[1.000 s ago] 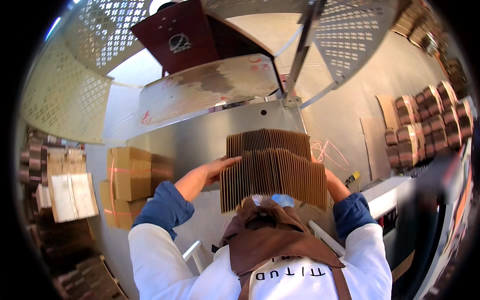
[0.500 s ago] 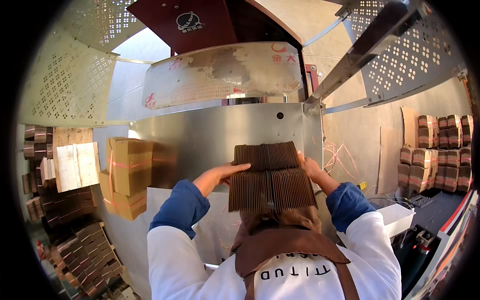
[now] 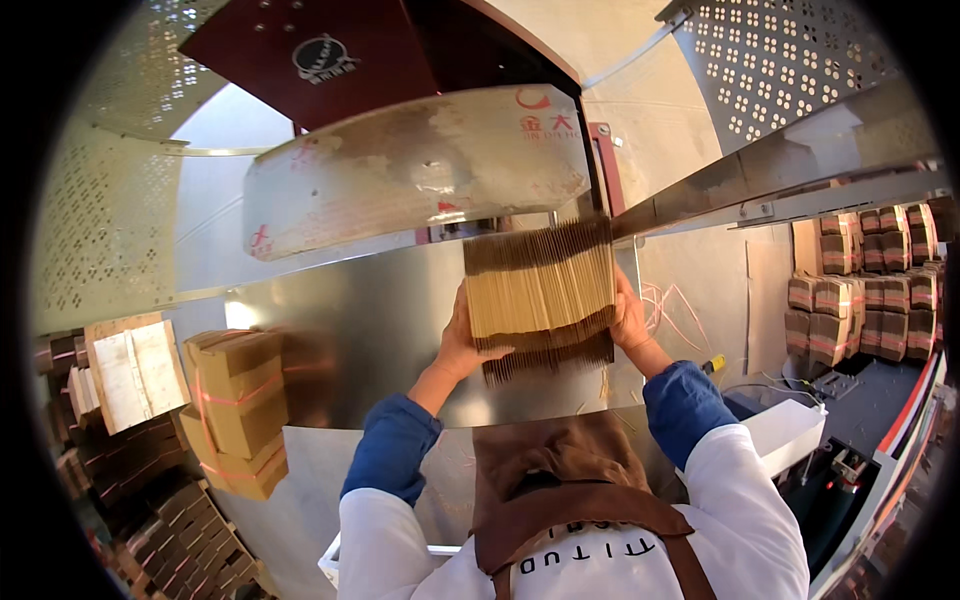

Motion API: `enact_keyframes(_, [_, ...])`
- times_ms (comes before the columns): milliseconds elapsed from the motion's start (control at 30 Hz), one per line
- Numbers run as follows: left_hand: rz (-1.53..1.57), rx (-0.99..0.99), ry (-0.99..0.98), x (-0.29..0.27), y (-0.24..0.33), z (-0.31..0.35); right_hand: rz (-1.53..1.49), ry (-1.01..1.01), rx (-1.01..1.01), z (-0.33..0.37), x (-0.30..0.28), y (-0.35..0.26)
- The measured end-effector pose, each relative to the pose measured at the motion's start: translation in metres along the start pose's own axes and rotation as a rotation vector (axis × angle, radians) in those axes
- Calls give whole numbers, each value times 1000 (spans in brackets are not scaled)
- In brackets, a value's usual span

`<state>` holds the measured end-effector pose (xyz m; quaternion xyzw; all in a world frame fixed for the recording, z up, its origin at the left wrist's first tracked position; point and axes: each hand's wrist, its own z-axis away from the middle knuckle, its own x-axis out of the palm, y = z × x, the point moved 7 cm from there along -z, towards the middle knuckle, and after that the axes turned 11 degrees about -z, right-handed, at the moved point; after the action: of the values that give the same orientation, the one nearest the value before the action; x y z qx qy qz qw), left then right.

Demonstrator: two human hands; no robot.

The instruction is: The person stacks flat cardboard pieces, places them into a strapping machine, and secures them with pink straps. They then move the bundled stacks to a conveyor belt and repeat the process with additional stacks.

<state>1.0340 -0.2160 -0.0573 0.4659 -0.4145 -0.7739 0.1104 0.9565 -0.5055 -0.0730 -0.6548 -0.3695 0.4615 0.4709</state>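
Note:
Between my two hands is a stack of folded brown cardboard pieces (image 3: 542,290), their thin edges standing side by side. My left hand (image 3: 466,335) grips its left side, thumb along the near lower edge. On the opposite side my right hand (image 3: 628,312) presses against the stack. Its fingers are partly hidden behind the cardboard. The stack is held over the bare metal table (image 3: 380,340), close to the machine's front; whether it touches the metal I cannot tell.
Ahead stands a dark red machine (image 3: 320,60) with a worn, clear guard panel (image 3: 400,165). Strapped cardboard bundles (image 3: 235,390) stand at the table's left end. More bundles (image 3: 830,310) are stacked at right, past a metal bar (image 3: 780,165). A white tray (image 3: 785,440) is near my right elbow.
Both hands have carried the stack forward, away from my body and toward the machine. It has tipped, so the lighter cardboard faces now show. The view has shifted too.

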Motion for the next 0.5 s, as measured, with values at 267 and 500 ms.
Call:
enact_keyframes(267, [-110, -85, 127, 23, 3, 4, -143, 193, 490, 56, -27, 32])
enact_keyframes(500, [67, -228, 229, 64, -51, 29, 76, -110, 389, 65, -9, -18])
